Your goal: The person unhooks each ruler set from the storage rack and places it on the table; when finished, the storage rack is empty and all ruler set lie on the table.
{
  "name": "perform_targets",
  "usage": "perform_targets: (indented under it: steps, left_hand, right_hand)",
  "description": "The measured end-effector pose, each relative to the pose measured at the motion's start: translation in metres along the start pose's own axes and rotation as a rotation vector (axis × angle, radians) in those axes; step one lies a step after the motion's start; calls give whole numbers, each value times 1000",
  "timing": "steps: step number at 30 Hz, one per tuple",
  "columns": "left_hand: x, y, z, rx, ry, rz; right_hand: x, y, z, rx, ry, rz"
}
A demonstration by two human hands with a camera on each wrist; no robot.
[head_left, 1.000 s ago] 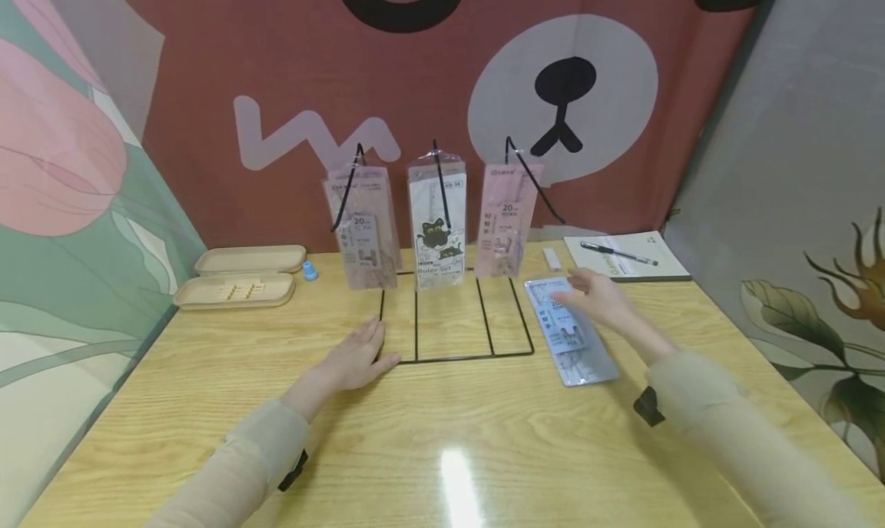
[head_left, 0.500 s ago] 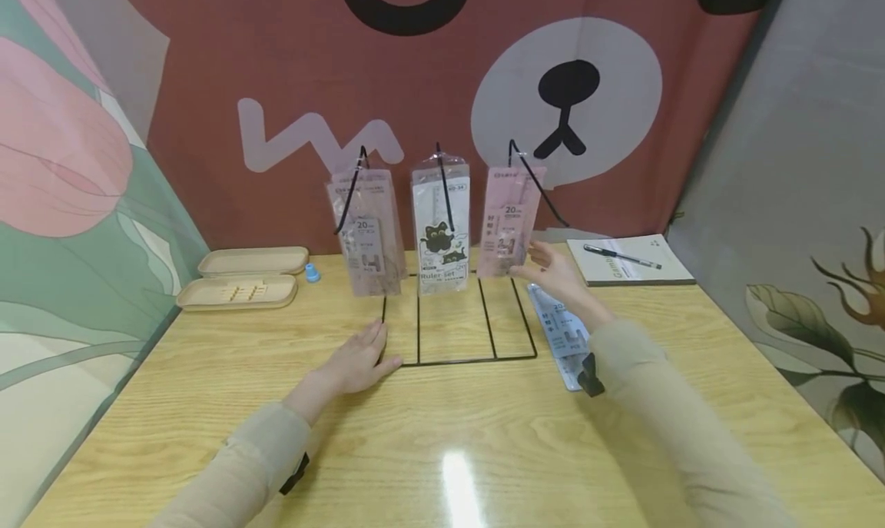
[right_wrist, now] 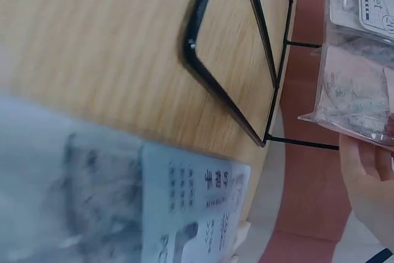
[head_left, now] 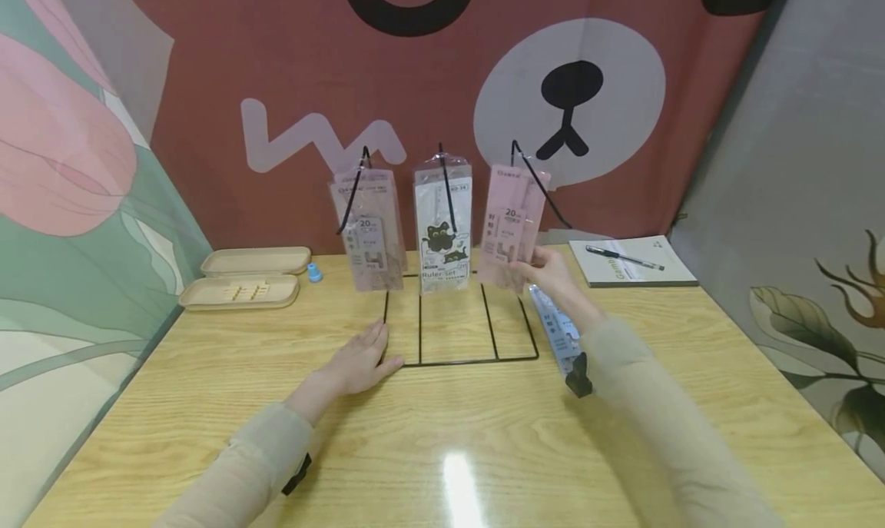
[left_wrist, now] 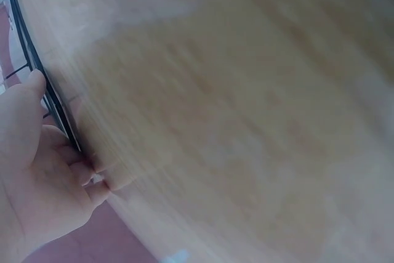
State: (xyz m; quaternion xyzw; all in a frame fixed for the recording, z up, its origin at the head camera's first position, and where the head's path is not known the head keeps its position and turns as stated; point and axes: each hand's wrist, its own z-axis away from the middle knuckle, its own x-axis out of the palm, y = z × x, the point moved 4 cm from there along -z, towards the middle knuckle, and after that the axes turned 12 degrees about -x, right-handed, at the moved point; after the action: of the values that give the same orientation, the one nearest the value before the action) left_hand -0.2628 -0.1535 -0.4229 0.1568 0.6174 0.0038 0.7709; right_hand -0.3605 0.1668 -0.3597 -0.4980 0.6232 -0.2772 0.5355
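Note:
A black wire rack (head_left: pixel 456 361) stands on the wooden table (head_left: pixel 442 436) with three hooks. A clear pink-tinted ruler packet (head_left: pixel 369 236) hangs on the left hook, a cat-print ruler set (head_left: pixel 444 228) in the middle and a pink ruler packet (head_left: pixel 508 220) on the right. My right hand (head_left: pixel 546 270) holds the pink packet (right_wrist: pixel 357 103) by its lower right corner, with my fingers (right_wrist: pixel 369 177) under its edge. A blue ruler packet (head_left: pixel 556 328) lies flat beside the rack, partly hidden by my right forearm; it also fills the near part of the right wrist view (right_wrist: pixel 154 214). My left hand (head_left: pixel 359 363) rests flat on the rack's front left corner (left_wrist: pixel 37 72).
Two beige trays (head_left: pixel 238 291) and a small blue item (head_left: pixel 315 273) sit at the back left. A notebook (head_left: pixel 636 263) with a pen on it lies at the back right. Printed cloth backdrops close off the table's back and sides.
My right hand left the blue packet on the table, moved up and left to the hanging pink packet, and took hold of its lower corner. The left hand stayed put.

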Motion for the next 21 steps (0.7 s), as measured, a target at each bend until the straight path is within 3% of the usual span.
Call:
perform_targets:
  steps: [9, 14, 21]
  left_hand:
    - [-1, 2, 0, 3, 2, 0]
    - [-1, 2, 0, 4, 6, -8]
    - [-1, 1, 2, -7, -7, -6]
  right_hand:
    - [-13, -11, 35, -51, -83, 37]
    - [-15, -21, 63, -21, -126, -21]
    - [-19, -26, 102, -4, -182, -7]
